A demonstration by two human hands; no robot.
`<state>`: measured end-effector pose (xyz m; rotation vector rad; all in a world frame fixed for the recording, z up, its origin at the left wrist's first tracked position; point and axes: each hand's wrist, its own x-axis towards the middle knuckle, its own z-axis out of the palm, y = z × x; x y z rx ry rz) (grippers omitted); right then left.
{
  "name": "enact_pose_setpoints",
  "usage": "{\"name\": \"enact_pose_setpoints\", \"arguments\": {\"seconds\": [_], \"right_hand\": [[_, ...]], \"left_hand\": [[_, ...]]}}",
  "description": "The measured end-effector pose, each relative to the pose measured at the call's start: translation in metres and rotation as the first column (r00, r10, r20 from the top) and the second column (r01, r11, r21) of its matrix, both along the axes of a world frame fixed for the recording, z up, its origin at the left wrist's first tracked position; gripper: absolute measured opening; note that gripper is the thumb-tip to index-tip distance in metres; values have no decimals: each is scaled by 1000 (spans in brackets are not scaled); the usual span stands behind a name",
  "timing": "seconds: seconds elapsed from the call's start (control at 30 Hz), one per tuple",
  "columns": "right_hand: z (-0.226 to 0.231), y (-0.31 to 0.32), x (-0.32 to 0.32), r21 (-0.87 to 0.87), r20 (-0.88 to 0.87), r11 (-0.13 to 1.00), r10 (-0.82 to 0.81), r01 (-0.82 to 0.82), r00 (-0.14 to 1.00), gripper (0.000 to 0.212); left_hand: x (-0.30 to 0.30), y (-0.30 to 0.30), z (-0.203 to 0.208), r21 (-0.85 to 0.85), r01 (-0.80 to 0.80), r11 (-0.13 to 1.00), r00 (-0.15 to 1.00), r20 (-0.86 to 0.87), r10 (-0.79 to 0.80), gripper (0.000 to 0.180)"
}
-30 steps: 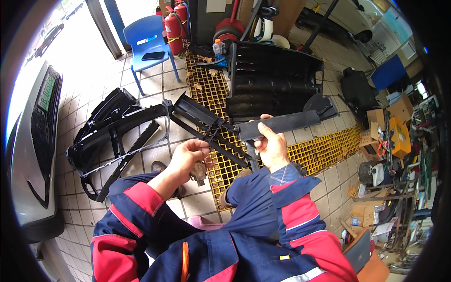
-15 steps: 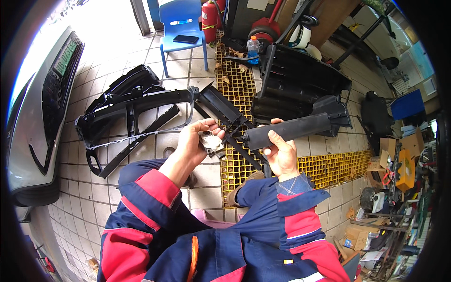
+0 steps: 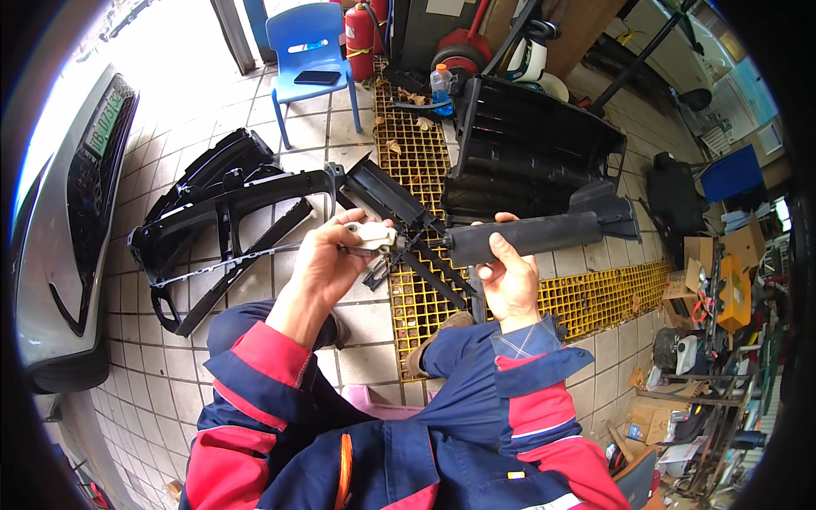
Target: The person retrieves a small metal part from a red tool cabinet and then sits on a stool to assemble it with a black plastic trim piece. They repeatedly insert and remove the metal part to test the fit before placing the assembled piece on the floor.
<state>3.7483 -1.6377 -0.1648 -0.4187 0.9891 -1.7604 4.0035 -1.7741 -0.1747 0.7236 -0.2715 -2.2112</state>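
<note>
Gripping a long black plastic trim piece (image 3: pixel 531 236) over the yellow floor grating (image 3: pixel 595 297), the right hand (image 3: pixel 508 274) clamps it (thumb on top); left hand (image 3: pixel 327 259) fingers close around a small pale fitting (image 3: pixel 370 237).

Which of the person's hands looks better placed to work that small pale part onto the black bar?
Probably the left hand: it already grips the small pale part right at the near end of the black bar. The right hand is wrapped around the bar, steadying it.
</note>
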Motion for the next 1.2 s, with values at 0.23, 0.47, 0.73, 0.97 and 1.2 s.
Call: {"name": "enact_pose_setpoints", "arguments": {"seconds": [0.23, 0.47, 0.73, 0.97, 1.2], "right_hand": [[6, 1, -4, -40, -21, 997, -73, 72, 997, 37], [6, 3, -7, -36, -44, 996, -81, 79, 996, 39], [6, 3, -7, -44, -28, 996, -82, 81, 996, 37], [8, 4, -8, -55, -13, 997, -54, 53, 998, 38], [2, 10, -15, -165, 409, 986, 81, -13, 909, 40]], "left_hand": [[-6, 11, 0, -177, 126, 976, 988, -66, -139, 60], [-1, 5, 8, -198, 88, 976, 974, -189, -126, 79], [-4, 8, 1, -342, 168, 925, 965, -135, -225, 71], [-9, 12, -18, -275, 223, 935, 968, -55, -247, 53], [-15, 25, -19, -390, 328, 861, 944, 182, -277, 62]]}}
